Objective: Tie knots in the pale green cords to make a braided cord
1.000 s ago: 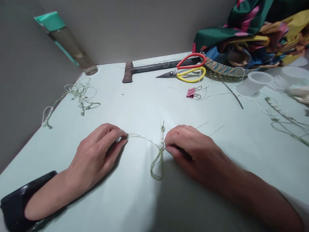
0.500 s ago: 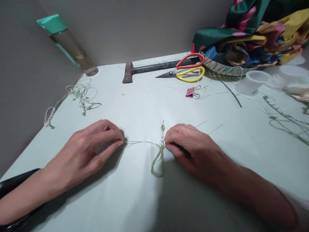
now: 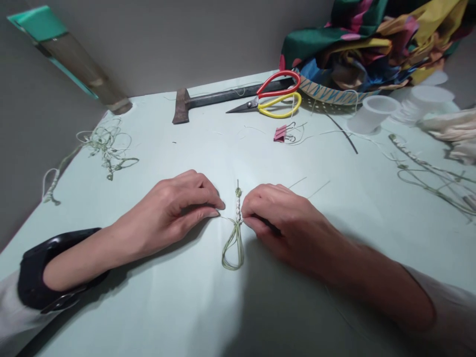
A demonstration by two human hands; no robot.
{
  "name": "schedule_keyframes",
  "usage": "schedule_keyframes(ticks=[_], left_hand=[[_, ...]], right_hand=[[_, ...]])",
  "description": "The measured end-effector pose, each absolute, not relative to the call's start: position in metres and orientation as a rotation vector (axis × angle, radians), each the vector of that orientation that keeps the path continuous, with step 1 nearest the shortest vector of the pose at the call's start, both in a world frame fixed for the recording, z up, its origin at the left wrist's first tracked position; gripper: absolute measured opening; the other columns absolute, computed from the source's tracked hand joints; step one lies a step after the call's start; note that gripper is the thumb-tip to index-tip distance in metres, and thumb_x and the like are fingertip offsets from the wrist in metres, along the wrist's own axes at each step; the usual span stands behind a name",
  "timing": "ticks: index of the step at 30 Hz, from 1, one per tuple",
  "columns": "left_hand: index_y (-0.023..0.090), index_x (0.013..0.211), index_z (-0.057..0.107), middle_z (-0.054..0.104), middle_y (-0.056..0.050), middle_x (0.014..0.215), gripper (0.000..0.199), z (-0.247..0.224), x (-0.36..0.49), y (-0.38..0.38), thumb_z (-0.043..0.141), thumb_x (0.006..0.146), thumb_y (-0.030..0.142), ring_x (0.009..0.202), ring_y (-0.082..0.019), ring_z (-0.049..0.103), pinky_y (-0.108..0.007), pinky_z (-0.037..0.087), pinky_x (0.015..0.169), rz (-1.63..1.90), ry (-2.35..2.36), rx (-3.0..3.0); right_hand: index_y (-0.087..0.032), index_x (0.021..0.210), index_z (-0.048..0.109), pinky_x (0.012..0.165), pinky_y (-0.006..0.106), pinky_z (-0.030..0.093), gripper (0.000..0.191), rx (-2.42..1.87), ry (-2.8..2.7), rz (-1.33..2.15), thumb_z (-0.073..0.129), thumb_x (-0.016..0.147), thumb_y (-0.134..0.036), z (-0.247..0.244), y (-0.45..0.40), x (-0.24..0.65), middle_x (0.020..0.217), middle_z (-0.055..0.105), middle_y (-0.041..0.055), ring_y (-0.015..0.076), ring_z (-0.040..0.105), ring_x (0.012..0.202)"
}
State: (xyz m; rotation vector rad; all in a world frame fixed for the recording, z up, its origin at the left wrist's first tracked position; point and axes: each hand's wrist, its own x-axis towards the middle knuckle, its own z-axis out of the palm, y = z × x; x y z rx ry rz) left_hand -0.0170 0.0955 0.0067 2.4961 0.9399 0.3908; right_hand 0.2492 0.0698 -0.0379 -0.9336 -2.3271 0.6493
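A short knotted cord piece [image 3: 238,207], white along its middle with a green knot on top, lies upright on the table between my hands. Its lower end opens into a green cord loop [image 3: 232,265]. Just to its left is my left hand [image 3: 186,208], thumb and index tips slightly apart, with a thin pale cord running from near the thumb to the piece. My right hand [image 3: 277,213] is closed at the piece's right side, thumb and index pinched on a cord there. Thin loose ends emerge beyond its knuckles; its other fingers are partly hidden.
Behind lie a hammer [image 3: 182,106], red-and-yellow-handled scissors [image 3: 280,105] and a pink binder clip [image 3: 280,134]. Tangled green cords [image 3: 107,144] sit left, near a teal-capped bottle [image 3: 82,64]. At right are a cloth-filled basket [image 3: 327,94], white spools [image 3: 375,114] and another knotted cord [image 3: 412,156].
My left hand has moved right, close to the knotted piece, and its fingertips have parted from the green cords they were pinching. My right hand stays pinched beside the piece. The view has shifted slightly.
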Motion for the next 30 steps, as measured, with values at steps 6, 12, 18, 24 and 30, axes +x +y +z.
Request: schedule_keyframes(ticks=[6,12,18,24,30], left_hand=[[0.024,0.106,0.079,0.08,-0.004,0.102,0.019,0.009,-0.004,0.102,0.062,0.112,0.016,0.096,-0.02,0.074,-0.029,0.057,0.083,0.366,0.829,2.519],[0.022,0.102,0.074,0.077,-0.004,0.098,0.024,0.01,-0.003,0.1,0.055,0.11,0.01,0.092,-0.02,0.072,-0.03,0.056,0.08,0.355,0.838,2.556],[0.022,0.103,0.069,0.073,-0.004,0.102,0.019,0.009,-0.005,0.099,0.053,0.11,0.014,0.085,-0.018,0.071,-0.031,0.055,0.074,0.269,0.889,2.543],[0.024,0.104,0.068,0.075,0.0,0.093,0.017,0.01,-0.005,0.099,0.053,0.109,0.017,0.075,-0.016,0.07,-0.027,0.053,0.067,0.278,0.934,2.517],[0.022,0.103,0.068,0.074,0.003,0.086,0.017,0.011,-0.001,0.099,0.053,0.109,0.017,0.065,-0.012,0.062,-0.024,0.049,0.063,0.294,0.952,2.494]], right_hand=[[-0.017,0.093,0.067,0.089,0.039,0.05,0.028,-0.954,-2.334,0.671,0.045,0.108,-0.01,-0.039,0.068,0.248,0.098,0.075,0.0092,0.0225,0.066,0.092],[-0.018,0.094,0.066,0.089,0.038,0.05,0.026,-0.96,-2.331,0.677,0.045,0.108,-0.01,-0.037,0.068,0.249,0.098,0.074,0.0084,0.0212,0.064,0.091],[-0.018,0.092,0.067,0.088,0.037,0.05,0.025,-0.968,-2.325,0.679,0.048,0.106,-0.009,-0.036,0.069,0.25,0.097,0.074,0.0085,0.0214,0.065,0.09],[-0.019,0.092,0.066,0.088,0.038,0.05,0.023,-0.996,-2.336,0.702,0.05,0.105,-0.009,-0.035,0.069,0.249,0.098,0.074,0.0079,0.0209,0.064,0.09],[-0.019,0.091,0.066,0.088,0.039,0.051,0.022,-1.008,-2.348,0.718,0.053,0.106,-0.009,-0.032,0.068,0.249,0.098,0.074,0.0085,0.0217,0.064,0.09]])
